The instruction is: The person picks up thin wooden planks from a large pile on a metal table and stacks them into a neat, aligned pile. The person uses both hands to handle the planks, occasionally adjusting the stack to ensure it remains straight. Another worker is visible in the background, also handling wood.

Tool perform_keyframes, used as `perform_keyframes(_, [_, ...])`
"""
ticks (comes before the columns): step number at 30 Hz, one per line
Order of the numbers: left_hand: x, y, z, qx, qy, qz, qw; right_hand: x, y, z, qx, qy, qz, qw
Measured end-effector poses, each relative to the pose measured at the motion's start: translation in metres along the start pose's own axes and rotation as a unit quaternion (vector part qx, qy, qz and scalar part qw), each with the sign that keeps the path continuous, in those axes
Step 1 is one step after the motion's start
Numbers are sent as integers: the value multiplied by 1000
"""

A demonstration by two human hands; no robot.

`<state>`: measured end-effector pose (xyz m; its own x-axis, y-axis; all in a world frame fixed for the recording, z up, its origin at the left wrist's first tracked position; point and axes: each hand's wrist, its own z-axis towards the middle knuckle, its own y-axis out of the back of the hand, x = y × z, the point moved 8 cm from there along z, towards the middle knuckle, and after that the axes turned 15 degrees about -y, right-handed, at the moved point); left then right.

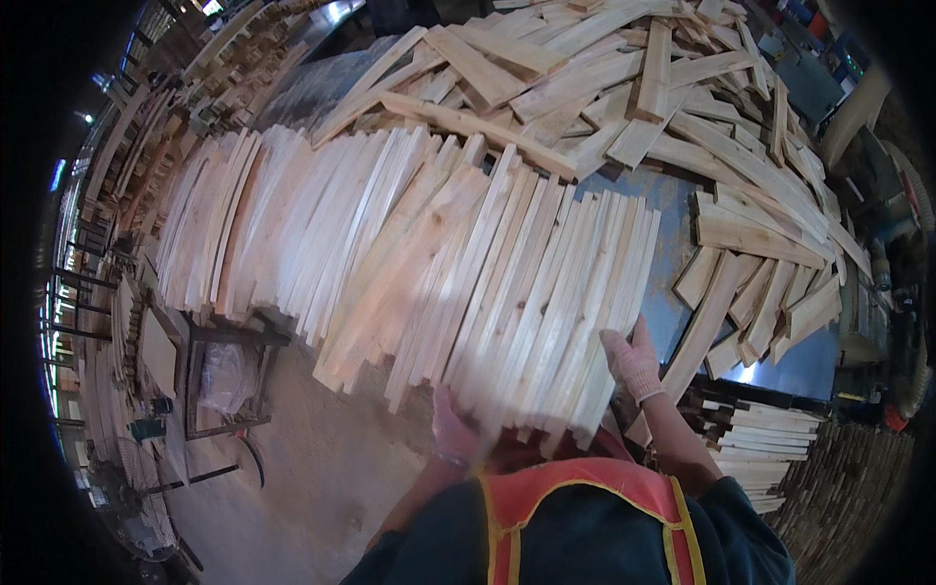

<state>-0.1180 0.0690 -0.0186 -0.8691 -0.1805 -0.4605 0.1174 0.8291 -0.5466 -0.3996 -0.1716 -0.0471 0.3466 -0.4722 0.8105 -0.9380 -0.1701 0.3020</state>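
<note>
A long row of pale wooden strips point(556, 292) stands on edge, side by side, across the table and past its near edge. My right hand point(634, 363), in a light knit glove, grips the row's right end, with the thumb over the outer strips. My left hand point(455, 429), gloved too, is held against the near ends of strips further left; its fingers are partly hidden. Between my two hands lies a packed group of strips with uneven ends. A wider knotty board point(419, 253) lies slanted across the row's middle.
A loose heap of boards point(585, 88) covers the far side and right of the metal table point(673, 229). Stacked strips point(765, 439) stand below at the right. A dark stand point(229, 366) and a fan-like machine point(132, 478) are at the left, over a dusty floor point(312, 478).
</note>
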Motion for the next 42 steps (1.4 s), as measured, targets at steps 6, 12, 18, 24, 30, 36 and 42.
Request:
perform_keyframes(6, [47,17,-52,107,187,347,913,31,38,0,71,-69,134,986])
perform_keyframes(12, [-33,-48,18,246,-106,708,654,30,68,31,93,-43,20,995])
perform_keyframes(18, [31,-107,117,281,-94,571,765,34,58,66,191,-77,-100,973])
perform_keyframes(24, [27,-131,81,288,-81,628,718,1,57,60,192,-76,157,966])
perform_keyframes(30, [-52,-194,13,334,-132,647,672,55,61,16,142,-38,237,960])
perform_keyframes(36, [-196,-259,-30,370,-348,602,617,244,13,-52,176,162,249,938])
perform_keyframes(42, [-404,-290,-51,353,-657,507,431,397,-66,-66,3,373,178,911])
